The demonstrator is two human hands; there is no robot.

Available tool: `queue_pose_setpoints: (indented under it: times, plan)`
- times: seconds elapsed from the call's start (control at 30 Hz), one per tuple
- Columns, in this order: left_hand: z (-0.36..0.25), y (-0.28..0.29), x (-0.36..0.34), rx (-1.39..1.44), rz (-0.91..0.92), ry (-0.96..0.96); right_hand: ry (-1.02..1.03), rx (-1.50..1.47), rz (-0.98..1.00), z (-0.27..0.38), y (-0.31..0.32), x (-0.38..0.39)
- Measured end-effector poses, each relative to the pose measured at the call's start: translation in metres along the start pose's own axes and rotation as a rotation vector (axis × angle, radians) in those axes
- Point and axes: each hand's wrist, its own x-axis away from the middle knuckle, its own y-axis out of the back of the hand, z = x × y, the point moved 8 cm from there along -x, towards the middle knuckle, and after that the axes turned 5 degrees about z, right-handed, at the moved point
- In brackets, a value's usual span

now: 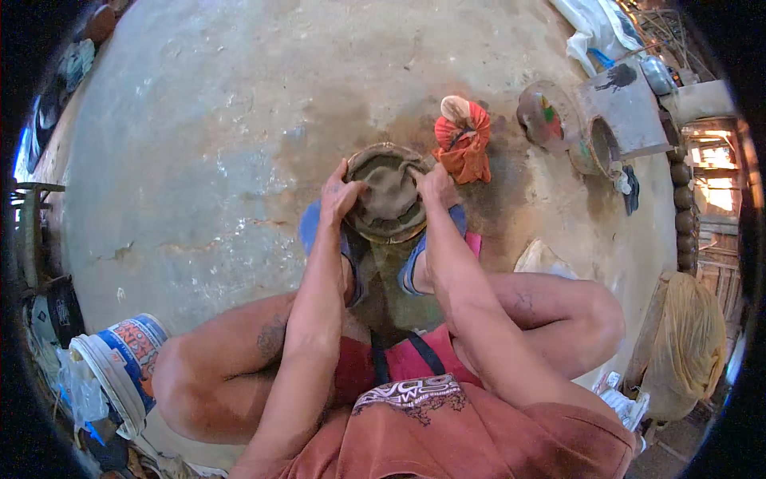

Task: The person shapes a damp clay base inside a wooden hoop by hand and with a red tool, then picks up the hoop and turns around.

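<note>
A round shallow mould (387, 231) lined with grey-brown clay (381, 194) lies between and just beyond my feet, which are in blue footwear (309, 229). My left hand (343, 191) grips the left rim, its thumb reaching onto the clay. At the upper right rim my right hand (431, 182) is closed on the edge, with fingers at the clay. Just beyond that hand sits a red cloth bundle (467, 160) with a pale round piece (455, 108) on top.
At right stand round containers (602, 156), a grey board (618, 112) and a yellowish sack (686, 343). A white-and-blue bucket (132, 359) is beside my left knee. Clutter (64, 311) lines the left edge of the concrete floor (183, 120).
</note>
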Motion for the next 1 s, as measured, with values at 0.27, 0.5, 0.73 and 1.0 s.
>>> queue_pose_setpoints:
  times: [0.27, 0.5, 0.73, 1.0]
  plan:
    - [0.015, 0.01, -0.01, -0.018, 0.018, 0.014, 0.018, 0.07, 0.172, 0.039, 0.002, 0.005]
    - [-0.012, -0.014, -0.012, -0.074, 0.086, 0.005, -0.068, 0.122, 0.17, 0.007, 0.012, -0.06]
    - [0.013, -0.003, -0.032, -0.328, 0.322, -0.084, 0.72, 0.478, 0.373, 0.036, 0.02, -0.028]
    - [0.0, -0.009, -0.017, -0.304, 0.403, -0.028, 0.705, 0.782, 0.352, 0.051, 0.002, -0.002]
